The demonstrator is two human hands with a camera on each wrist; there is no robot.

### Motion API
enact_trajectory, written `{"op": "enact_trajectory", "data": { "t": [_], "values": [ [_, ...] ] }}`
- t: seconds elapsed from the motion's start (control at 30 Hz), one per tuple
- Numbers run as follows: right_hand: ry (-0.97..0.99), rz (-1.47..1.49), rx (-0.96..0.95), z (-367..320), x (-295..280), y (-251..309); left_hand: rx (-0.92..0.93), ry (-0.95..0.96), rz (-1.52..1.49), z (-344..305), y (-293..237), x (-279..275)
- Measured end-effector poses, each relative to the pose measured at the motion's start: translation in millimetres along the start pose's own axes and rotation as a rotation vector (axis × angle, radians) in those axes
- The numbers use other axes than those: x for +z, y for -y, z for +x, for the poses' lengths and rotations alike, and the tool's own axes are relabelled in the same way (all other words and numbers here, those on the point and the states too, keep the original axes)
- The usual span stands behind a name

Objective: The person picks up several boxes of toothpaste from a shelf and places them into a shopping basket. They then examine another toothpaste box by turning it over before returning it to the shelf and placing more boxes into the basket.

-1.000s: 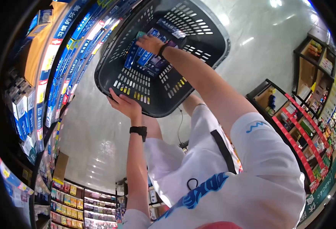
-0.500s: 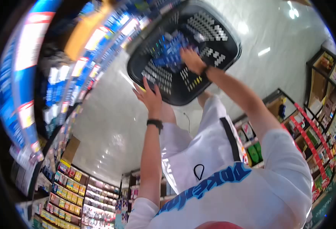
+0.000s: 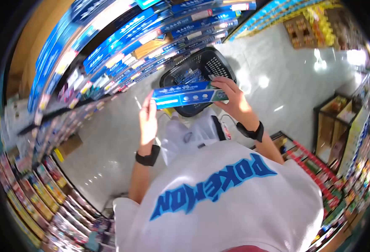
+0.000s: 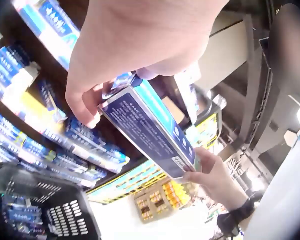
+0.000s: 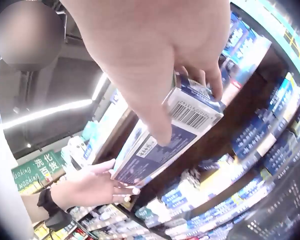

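A blue and white toothpaste box (image 3: 181, 95) spans the gap between my two hands in front of my body. My left hand (image 3: 148, 126) holds its left end, thumb and fingers on either side. The other end is gripped by my right hand (image 3: 237, 103); in the right wrist view the thumb lies along the box (image 5: 160, 150) beside a barcode. Small dark print covers the side of the box (image 4: 145, 125) facing the left wrist camera. Below and beyond it stands a black basket (image 3: 220, 65) with blue boxes (image 3: 191, 77) inside, partly hidden by the toothpaste box.
Shelves (image 3: 151, 40) packed with blue boxes run along the left and front. A low display rack with red strips (image 3: 315, 168) stands at right, near a wooden display unit (image 3: 334, 122). Yellow-packaged goods (image 3: 319, 25) are at the far right.
My right hand has come up out of the basket and my left hand has left its rim. Both now hold a toothpaste box above it. The basket appears lower and farther away.
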State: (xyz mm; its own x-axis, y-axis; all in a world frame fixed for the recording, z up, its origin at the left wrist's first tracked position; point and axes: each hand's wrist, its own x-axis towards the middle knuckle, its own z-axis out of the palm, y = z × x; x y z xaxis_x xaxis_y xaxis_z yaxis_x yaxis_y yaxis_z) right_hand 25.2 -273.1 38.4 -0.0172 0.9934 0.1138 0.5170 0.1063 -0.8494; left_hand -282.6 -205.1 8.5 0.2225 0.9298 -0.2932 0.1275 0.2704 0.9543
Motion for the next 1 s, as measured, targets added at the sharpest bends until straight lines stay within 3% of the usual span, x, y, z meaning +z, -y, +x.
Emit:
{"op": "enact_trajectory", "data": {
  "t": [0.17, 0.27, 0.3, 0.33, 0.4, 0.43, 0.5, 0.6, 0.63, 0.73, 0.8, 0.9, 0.93, 1.0],
  "values": [
    [-0.083, -0.147, -0.180, 15.5, -17.3, 77.1, 0.076, -0.085, -0.176, -49.3, -79.8, -17.6],
    [-0.242, -0.275, -0.125, 23.9, -1.0, 93.5, 0.304, 0.073, -0.766, -69.4, -98.4, -30.1],
    [-0.213, -0.220, -0.131, 33.1, 6.3, 97.6, 0.337, 0.055, -0.527, -71.8, -108.0, -25.7],
    [-0.136, -0.023, -0.119, 40.0, 17.2, 95.3, 0.570, 0.273, -0.466, -68.0, -111.8, -21.5],
    [0.068, -0.137, -0.413, 37.7, 37.6, 83.0, 0.681, 0.209, 0.057, -68.7, -155.5, 0.1],
    [0.180, 0.683, 0.040, 45.2, 53.6, 98.7, 0.694, 0.107, 0.088, -69.7, -166.4, 2.9],
    [0.222, 0.768, 0.133, 44.8, 58.8, 123.7, 0.720, -0.095, 0.138, -65.3, -180.1, 8.0],
    [0.257, 0.796, 0.163, 43.7, 62.5, 133.6, 0.568, 0.079, 0.100, -65.1, -170.9, -10.0],
    [0.284, 0.773, 0.176, 43.4, 62.9, 131.6, 0.576, 0.039, 0.022, -70.2, -173.7, -7.2],
    [0.299, 0.699, 0.223, 41.4, 68.2, 133.0, 0.611, 0.030, 0.230, -72.3, -167.1, -17.0],
    [0.293, 0.649, 0.234, 38.8, 67.9, 142.2, 0.557, 0.093, 0.265, -69.5, -161.6, -26.6],
    [0.314, 0.818, 0.247, 31.3, 69.5, 132.0, 0.490, 0.245, 0.207, -66.7, -146.7, -46.2],
    [0.404, 0.703, 0.252, 29.5, 66.7, 126.2, 0.475, 0.292, 0.169, -64.5, -140.8, -52.5],
    [0.652, 0.446, 0.224, 35.7, 56.1, 109.5, 0.105, 0.352, -0.508, -52.5, -120.8, -47.5]
  ]
}}
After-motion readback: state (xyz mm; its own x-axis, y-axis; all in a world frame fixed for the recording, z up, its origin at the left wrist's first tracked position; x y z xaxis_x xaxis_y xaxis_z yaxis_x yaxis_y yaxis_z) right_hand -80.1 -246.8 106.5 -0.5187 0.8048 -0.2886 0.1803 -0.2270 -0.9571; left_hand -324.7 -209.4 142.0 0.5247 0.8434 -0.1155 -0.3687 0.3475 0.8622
